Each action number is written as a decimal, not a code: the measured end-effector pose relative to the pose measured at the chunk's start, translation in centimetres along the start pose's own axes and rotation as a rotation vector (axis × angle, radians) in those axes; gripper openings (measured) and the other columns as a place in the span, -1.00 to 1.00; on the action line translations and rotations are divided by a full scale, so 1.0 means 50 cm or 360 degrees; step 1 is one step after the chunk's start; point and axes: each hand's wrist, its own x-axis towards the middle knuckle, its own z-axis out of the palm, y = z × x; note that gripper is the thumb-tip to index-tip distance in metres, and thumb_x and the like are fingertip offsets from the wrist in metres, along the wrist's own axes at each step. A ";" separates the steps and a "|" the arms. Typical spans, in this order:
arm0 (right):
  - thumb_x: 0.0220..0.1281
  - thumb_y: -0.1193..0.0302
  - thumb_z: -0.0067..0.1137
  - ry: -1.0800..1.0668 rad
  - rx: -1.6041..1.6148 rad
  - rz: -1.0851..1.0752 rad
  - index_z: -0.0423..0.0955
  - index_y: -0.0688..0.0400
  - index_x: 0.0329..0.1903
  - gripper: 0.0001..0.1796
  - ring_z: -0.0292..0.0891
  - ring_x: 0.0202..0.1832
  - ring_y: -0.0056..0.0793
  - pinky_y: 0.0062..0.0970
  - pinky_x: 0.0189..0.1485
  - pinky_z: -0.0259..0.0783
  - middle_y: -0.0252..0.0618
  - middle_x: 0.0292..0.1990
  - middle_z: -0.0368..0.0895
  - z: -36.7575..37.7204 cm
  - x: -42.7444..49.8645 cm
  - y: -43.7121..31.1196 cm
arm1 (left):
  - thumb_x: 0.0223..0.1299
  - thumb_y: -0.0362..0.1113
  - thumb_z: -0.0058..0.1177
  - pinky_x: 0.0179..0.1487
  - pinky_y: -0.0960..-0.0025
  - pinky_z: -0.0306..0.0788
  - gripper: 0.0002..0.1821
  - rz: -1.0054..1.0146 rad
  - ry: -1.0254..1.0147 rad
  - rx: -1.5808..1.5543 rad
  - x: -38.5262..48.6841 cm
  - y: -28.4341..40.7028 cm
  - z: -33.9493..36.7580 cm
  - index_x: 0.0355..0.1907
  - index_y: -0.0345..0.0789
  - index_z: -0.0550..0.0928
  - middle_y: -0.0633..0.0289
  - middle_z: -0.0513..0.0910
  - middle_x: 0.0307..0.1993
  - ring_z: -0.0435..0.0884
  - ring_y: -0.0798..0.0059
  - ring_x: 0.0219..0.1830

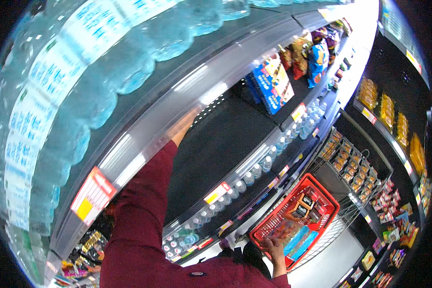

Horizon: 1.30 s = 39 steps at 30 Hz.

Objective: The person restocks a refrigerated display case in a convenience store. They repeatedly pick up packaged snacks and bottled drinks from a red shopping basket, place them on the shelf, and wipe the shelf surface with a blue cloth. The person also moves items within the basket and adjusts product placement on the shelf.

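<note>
My left arm, in a maroon sleeve (140, 201), reaches into a dark shelf bay. Its bare wrist (185, 126) shows beneath the grey front edge (158, 111) of the shelf above, which hides the fingers. Lower right, my right hand (274, 249) is at the near side of a red plastic shopping basket (331, 207); whether it grips the rim cannot be made out. Inside the basket lie dark boxed packs (299, 208), a clear bag of reddish food (286, 230) and light blue packs (300, 243).
Large shrink-wrapped water bottles (136, 72) fill the upper shelf. Small bottles (248, 178) line the lower shelf. A blue display box (273, 84) stands beside snack bags (318, 59). A wire shopping cart (340, 234) adjoins the basket. Packaged goods (387, 201) occupy shelving at right.
</note>
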 end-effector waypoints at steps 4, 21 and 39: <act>0.58 0.32 0.19 -0.0079 0.0142 -0.0065 0.60 0.34 0.09 -0.69 0.74 -0.23 -0.39 -0.42 -0.20 0.67 -0.10 -0.13 0.77 0.010 0.003 -0.023 | 0.45 -0.11 0.15 0.27 -0.03 0.53 -0.57 -0.0461 -0.0132 -0.0300 -0.159 -0.073 -0.047 0.33 0.00 0.62 0.13 0.74 0.09 0.71 0.04 0.11; 0.61 0.30 0.17 -0.0370 -0.0062 0.0007 0.59 0.30 0.19 -0.65 0.73 -0.13 -0.42 -0.41 -0.12 0.68 -0.16 -0.07 0.79 0.077 -0.004 -0.080 | 0.29 -0.24 0.34 0.48 -0.25 0.21 -0.37 -0.0932 0.0102 -0.0018 -0.684 -0.187 -0.221 0.40 -0.25 0.52 -0.12 0.47 0.36 0.37 -0.27 0.39; 0.62 0.33 0.12 0.0004 0.0068 -0.0031 0.53 0.35 0.17 -0.67 0.77 -0.14 -0.25 -0.30 -0.15 0.73 -0.03 -0.06 0.75 -0.008 -0.044 0.020 | 0.40 -0.38 -0.02 0.63 0.08 0.15 -0.39 0.0256 -0.0170 -0.0150 -0.136 0.013 -0.011 0.52 -0.19 0.44 0.27 0.13 0.69 0.17 0.23 0.67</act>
